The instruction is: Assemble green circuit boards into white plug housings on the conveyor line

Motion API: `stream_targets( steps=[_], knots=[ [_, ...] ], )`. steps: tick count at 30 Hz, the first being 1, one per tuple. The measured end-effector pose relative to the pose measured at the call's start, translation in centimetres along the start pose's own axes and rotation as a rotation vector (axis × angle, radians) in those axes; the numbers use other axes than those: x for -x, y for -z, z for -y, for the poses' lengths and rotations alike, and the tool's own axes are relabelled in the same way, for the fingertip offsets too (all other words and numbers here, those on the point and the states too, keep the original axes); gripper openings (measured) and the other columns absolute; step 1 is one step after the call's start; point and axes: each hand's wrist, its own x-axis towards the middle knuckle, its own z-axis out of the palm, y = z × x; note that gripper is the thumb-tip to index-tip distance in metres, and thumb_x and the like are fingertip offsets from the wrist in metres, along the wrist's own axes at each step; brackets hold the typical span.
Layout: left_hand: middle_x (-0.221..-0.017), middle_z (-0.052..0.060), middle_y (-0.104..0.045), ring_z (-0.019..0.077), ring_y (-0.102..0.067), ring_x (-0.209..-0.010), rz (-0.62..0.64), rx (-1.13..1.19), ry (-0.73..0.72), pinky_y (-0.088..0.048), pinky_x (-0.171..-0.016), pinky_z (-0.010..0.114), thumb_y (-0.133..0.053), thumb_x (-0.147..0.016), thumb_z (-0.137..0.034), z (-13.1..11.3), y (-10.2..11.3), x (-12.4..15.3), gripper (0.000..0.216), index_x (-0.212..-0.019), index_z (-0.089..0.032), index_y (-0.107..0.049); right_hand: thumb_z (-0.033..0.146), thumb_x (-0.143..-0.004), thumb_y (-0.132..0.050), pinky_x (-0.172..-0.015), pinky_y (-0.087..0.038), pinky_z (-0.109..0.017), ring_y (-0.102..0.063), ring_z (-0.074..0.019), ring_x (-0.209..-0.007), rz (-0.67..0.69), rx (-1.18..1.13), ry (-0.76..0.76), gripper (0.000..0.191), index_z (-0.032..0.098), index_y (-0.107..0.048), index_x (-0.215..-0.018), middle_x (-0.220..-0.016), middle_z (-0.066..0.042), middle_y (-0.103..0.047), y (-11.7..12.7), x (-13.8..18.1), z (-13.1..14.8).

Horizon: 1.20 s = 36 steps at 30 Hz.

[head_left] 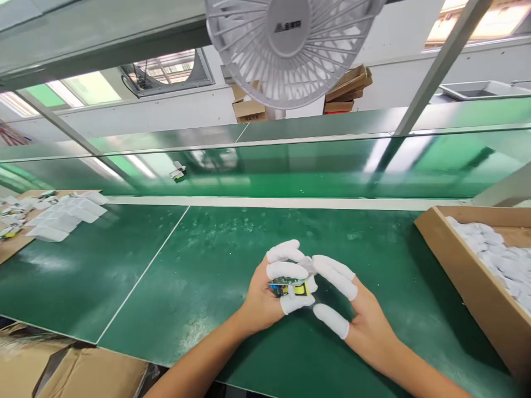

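My left hand (265,293), with white finger cots on its fingertips, is closed around a small circuit board (286,282) carrying a yellow-wrapped transformer and a blue part. The cots cover part of the board. From the other side, the cot-covered fingers and thumb of my right hand (357,309) curve around the board's right end. A greyish, see-through piece (307,264) shows between the fingertips of both hands; its shape is mostly hidden. Both hands are just above the green tabletop (232,249).
At right stands a cardboard box (460,282) filled with small white pieces (493,249). On the far left, a cardboard sheet (12,251) bears white folded pieces (68,215) and boards. Another small board (177,171) lies on the back ledge. A white fan (290,50) hangs overhead.
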Motion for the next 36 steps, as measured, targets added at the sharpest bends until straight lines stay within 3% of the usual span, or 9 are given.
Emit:
stream_targets(
  steps=[4, 8, 12, 14, 18, 22, 25, 29, 36],
  knots=[
    [-0.092, 0.003, -0.061, 0.0249, -0.054, -0.106, 0.069, 0.015, -0.042, -0.042, -0.092, 0.044, -0.08, -0.059, -0.026, 0.1, 0.3, 0.0, 0.04, -0.096, -0.031, -0.066, 0.029, -0.083, -0.059, -0.098, -0.045, -0.042, -0.041, -0.0272, -0.126, -0.04, 0.024, 0.069, 0.055, 0.021, -0.04, -0.134, -0.133, -0.014, -0.045, -0.4, 0.2, 0.3],
    [-0.088, 0.003, -0.064, 0.0261, -0.057, -0.102, 0.145, 0.122, 0.028, -0.046, -0.088, 0.042, -0.081, -0.054, -0.035, -0.2, -0.4, 0.3, 0.043, -0.094, -0.031, -0.067, 0.025, -0.081, -0.061, -0.098, -0.043, -0.049, -0.04, -0.0291, -0.126, -0.163, 0.046, 0.205, 0.042, 0.02, -0.051, -0.122, -0.121, -0.013, -0.056, 0.2, 0.1, 1.0],
    [-0.093, 0.003, -0.067, 0.0253, -0.059, -0.102, 0.049, 0.246, 0.182, -0.048, -0.087, 0.041, -0.081, -0.056, -0.033, -0.2, -0.6, 0.8, 0.079, -0.126, -0.035, -0.045, 0.015, -0.079, -0.058, -0.098, -0.043, -0.052, -0.043, -0.0286, -0.124, -0.204, 0.051, 0.242, 0.04, 0.02, -0.051, -0.118, -0.114, -0.011, -0.061, 1.2, -0.4, 1.6],
    [-0.098, 0.004, -0.067, 0.0238, -0.059, -0.101, 0.068, 0.178, 0.219, -0.047, -0.09, 0.041, -0.079, -0.06, -0.03, -0.2, -0.4, 0.9, 0.087, -0.134, -0.034, -0.034, 0.012, -0.078, -0.057, -0.098, -0.042, -0.054, -0.043, -0.029, -0.124, -0.214, 0.058, 0.225, 0.04, 0.019, -0.051, -0.117, -0.115, -0.011, -0.06, 1.6, -0.6, 1.5],
    [-0.117, 0.008, -0.063, 0.0218, -0.06, -0.103, 0.296, -0.144, 0.286, -0.045, -0.094, 0.037, -0.072, -0.07, -0.021, -0.7, -0.1, 0.4, 0.068, -0.131, -0.028, -0.042, 0.008, -0.08, -0.055, -0.102, -0.033, -0.058, -0.043, -0.0281, -0.123, -0.126, 0.105, 0.272, 0.037, 0.017, -0.053, -0.116, -0.113, -0.01, -0.061, 2.1, -0.8, 1.2],
    [-0.123, 0.008, -0.06, 0.0238, -0.06, -0.105, 0.425, -0.374, 0.083, -0.048, -0.09, 0.035, -0.067, -0.074, -0.019, -0.8, -0.3, 0.0, 0.062, -0.13, -0.028, -0.045, 0.015, -0.085, -0.053, -0.102, -0.035, -0.056, -0.036, -0.0286, -0.128, -0.016, 0.145, 0.231, 0.037, 0.021, -0.052, -0.122, -0.123, -0.01, -0.055, 2.6, -0.8, 0.9],
    [-0.126, 0.01, -0.058, 0.0246, -0.057, -0.11, 0.304, -0.541, -0.147, -0.048, -0.092, 0.037, -0.058, -0.079, -0.014, -0.1, -0.8, 0.5, 0.061, -0.135, -0.027, -0.038, 0.022, -0.085, -0.054, -0.098, -0.041, -0.054, -0.03, -0.0314, -0.132, -0.065, 0.134, 0.114, 0.043, 0.024, -0.047, -0.128, -0.134, -0.011, -0.045, 2.3, -0.6, 1.0],
    [-0.126, 0.017, -0.056, 0.027, -0.05, -0.119, 0.115, -0.724, -0.328, -0.046, -0.096, 0.042, -0.052, -0.079, -0.008, 0.9, -1.5, 1.5, 0.066, -0.14, -0.016, -0.028, 0.028, -0.083, -0.059, -0.1, -0.038, -0.054, -0.034, -0.0314, -0.129, -0.235, 0.04, -0.012, 0.045, 0.022, -0.046, -0.126, -0.136, -0.013, -0.04, 1.1, -0.2, 1.3],
    [-0.133, 0.022, -0.047, 0.033, -0.04, -0.127, 0.109, -0.805, -0.553, -0.046, -0.094, 0.051, -0.048, -0.083, -0.009, 0.8, -1.8, 2.3, 0.056, -0.137, -0.007, -0.033, 0.015, -0.084, -0.057, -0.096, -0.044, -0.049, -0.04, -0.0283, -0.127, -0.258, -0.27, -0.071, 0.035, 0.03, -0.054, -0.116, -0.138, -0.007, -0.04, -0.8, 0.6, 1.6]
  ],
)
